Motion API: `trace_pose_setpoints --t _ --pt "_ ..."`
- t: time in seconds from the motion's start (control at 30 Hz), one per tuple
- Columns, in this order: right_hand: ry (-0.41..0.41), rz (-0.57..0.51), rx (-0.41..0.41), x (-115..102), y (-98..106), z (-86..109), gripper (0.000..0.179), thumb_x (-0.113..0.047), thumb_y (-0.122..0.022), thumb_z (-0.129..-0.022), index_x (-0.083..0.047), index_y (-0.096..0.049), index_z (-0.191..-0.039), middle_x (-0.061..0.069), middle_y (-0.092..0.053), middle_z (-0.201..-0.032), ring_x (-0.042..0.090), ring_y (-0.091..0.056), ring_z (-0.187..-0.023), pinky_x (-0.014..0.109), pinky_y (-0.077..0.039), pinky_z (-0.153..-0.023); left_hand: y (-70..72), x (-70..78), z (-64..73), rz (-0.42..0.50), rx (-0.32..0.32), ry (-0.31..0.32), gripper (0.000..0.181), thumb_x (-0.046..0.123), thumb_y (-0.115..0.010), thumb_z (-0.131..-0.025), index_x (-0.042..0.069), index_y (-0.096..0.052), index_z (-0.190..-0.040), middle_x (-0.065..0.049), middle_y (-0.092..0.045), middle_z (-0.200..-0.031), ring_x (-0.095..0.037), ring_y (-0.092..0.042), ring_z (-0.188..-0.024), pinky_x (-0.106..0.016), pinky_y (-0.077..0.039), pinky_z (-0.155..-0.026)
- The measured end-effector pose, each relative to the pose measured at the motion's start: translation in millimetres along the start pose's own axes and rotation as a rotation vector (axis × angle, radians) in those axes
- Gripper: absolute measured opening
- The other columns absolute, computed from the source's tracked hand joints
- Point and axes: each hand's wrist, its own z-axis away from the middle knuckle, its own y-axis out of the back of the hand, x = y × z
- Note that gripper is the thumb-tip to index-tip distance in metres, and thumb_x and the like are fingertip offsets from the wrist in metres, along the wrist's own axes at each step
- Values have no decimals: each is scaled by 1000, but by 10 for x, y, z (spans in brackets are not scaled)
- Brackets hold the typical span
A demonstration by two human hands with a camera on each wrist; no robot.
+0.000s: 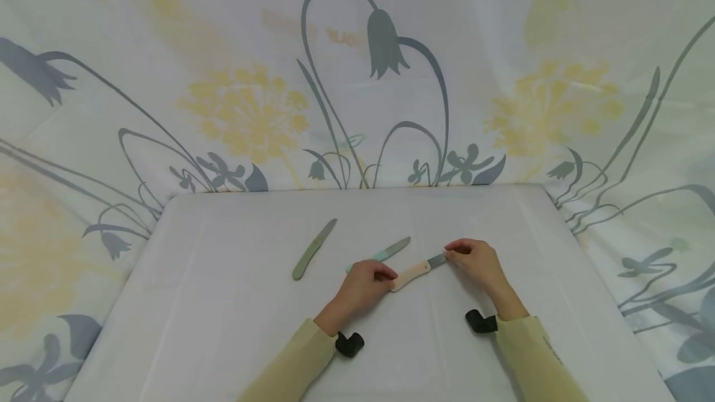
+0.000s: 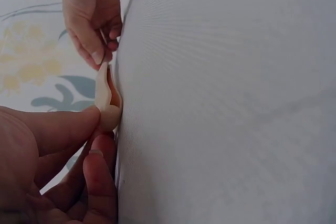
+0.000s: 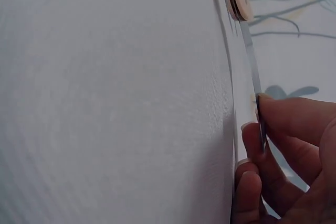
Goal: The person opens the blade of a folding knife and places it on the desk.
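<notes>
Both hands are on one folding knife [image 1: 412,275] with a pale peach handle and a metal blade that stands out from it. My left hand [image 1: 364,285] pinches the butt of the handle between thumb and fingers. At the other end, my right hand [image 1: 477,263] pinches the blade near its tip, which the fingers partly hide. The right wrist view shows the thin blade [image 3: 253,59] running from the handle to the thumb and fingertips. In the left wrist view, the handle [image 2: 104,90] has an open slot along its edge.
A mint-green folding knife [image 1: 391,250] lies just behind the left hand, its handle partly covered by that hand. Farther left lies an olive-green knife [image 1: 314,250], blade out. All are on a white-covered table [image 1: 223,327], with a flowered curtain [image 1: 357,110] behind it.
</notes>
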Motion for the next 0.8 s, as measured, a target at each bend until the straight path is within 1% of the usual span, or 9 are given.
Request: trace_pose_setpoints --t 0.13,0.3,0.43,0.6,0.8 --pt "-7 35 1 -27 -20 -1 17 -21 -73 -90 -8 -77 -102 7 -73 -99 25 -63 -92 36 -46 -78 3 -11 0 -3 -2 3 8 11 -75 -89 13 -76 -96 10 -65 -83 -4 -60 -76 -24 -49 -70" --pt "-21 44 17 -53 -20 16 19 -20 -74 -90 -7 -76 -103 9 -73 -99 26 -63 -93 37 -47 -79 10 6 9 -7 -6 17 8 12 -74 -89 14 -75 -96 11 -63 -80 -4 -58 -75 -25 -48 -70" --pt "-36 49 31 -59 -3 23 23 -21 -74 -89 -5 -75 -105 10 -72 -99 27 -63 -94 38 -47 -78 9 32 2 -13 -8 13 7 11 -74 -89 14 -75 -96 11 -63 -80 -4 -58 -75 -24 -48 -70" --pt "-53 33 61 -54 4 36 29 -21 -77 -87 -3 -75 -109 8 -73 -96 25 -63 -91 35 -45 -77 2 34 0 3 -3 0 9 10 -75 -88 14 -74 -96 12 -64 -80 -3 -59 -74 -23 -48 -70" --pt "-57 -22 34 -69 45 57 33 -20 -75 -89 -3 -73 -117 9 -73 -102 26 -62 -100 36 -44 -83 10 6 9 47 20 10 11 9 -75 -87 14 -74 -97 11 -66 -84 -4 -60 -76 -25 -49 -71"
